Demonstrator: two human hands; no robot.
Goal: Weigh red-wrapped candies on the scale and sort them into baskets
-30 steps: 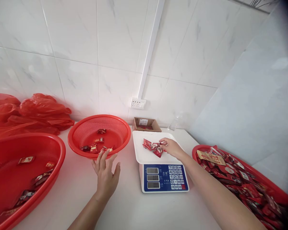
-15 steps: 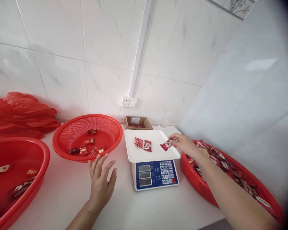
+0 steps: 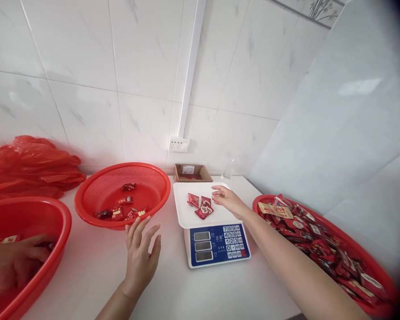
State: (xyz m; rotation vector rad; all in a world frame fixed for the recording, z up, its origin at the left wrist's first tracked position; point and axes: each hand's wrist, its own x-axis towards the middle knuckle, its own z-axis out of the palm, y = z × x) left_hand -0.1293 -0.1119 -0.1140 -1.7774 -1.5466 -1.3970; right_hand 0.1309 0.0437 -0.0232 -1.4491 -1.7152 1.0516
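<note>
My right hand (image 3: 224,198) hovers over the right side of the white weighing tray (image 3: 186,218), fingers apart and holding nothing. Just left of its fingertips, three small red packets (image 3: 204,210) lie close together on the tray, one overlapping another. The scale's blue keypad panel (image 3: 219,244) faces me below the tray. My left hand (image 3: 142,246) is raised above the table in front of the perforated red basket (image 3: 122,169), fingers spread, with nothing in it. Several wrapped packets (image 3: 117,212) rest in that basket.
A basket (image 3: 320,213) full of packets stands at the right. Another person's hand (image 3: 20,262) reaches into the left red basket (image 3: 65,222). Red plastic bags (image 3: 33,164), a small cardboard box (image 3: 193,178) and a clear plastic item (image 3: 229,169) are along the wall.
My right hand has moved left and let go of a packet, which now lies with the other two. Another person's hand has come further into view in the left basket. My left hand is nearly still.
</note>
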